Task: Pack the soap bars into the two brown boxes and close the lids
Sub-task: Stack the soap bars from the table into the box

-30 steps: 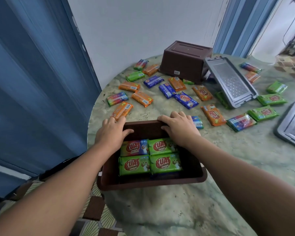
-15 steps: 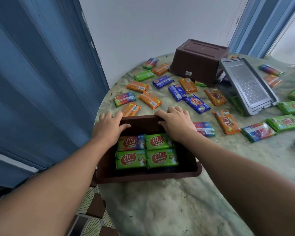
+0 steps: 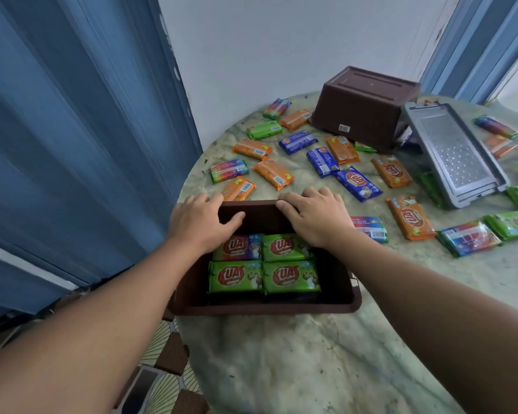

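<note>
Head view. Round, mottled green stone-look surface (image 3: pixel 281 369). Open brown plastic box (image 3: pixel 263 307) sits at the near-left edge of the surface, its left end overhanging slightly. Inside it, four green-wrapped soap bars (image 3: pixel 235 277) lie flat in a two-by-two block, labels up; a darker layer seems to lie under them, but shadow hides what it is.

Both hands are on the far rim of this box. Left hand (image 3: pixel 199 224) at the far-left corner: fingers curled over the rim's outside, thumb hooked inside against the wall, gripping. Right hand (image 3: pixel 316 216) on the far rim toward the right: fingers bent down over the outer side, thumb along the rim's top edge, also holding it.

Second brown plastic box (image 3: pixel 362 107) stands upside down at the far edge of the surface, base up, a small white sticker on its near wall. Grey perforated plastic lid (image 3: pixel 455 150) leans tilted just right of it, one end propped up.

Loose wrapped soap bars (image 3: pixel 273 173) lie scattered across the far half of the surface: orange, blue, green and rainbow-striped, most flat and apart from each other. An orange one lies just beyond the left hand's fingers; a rainbow-striped one lies just right of the right wrist.

Blue ribbed folding door (image 3: pixel 72 130) stands to the left, off the surface.
</note>
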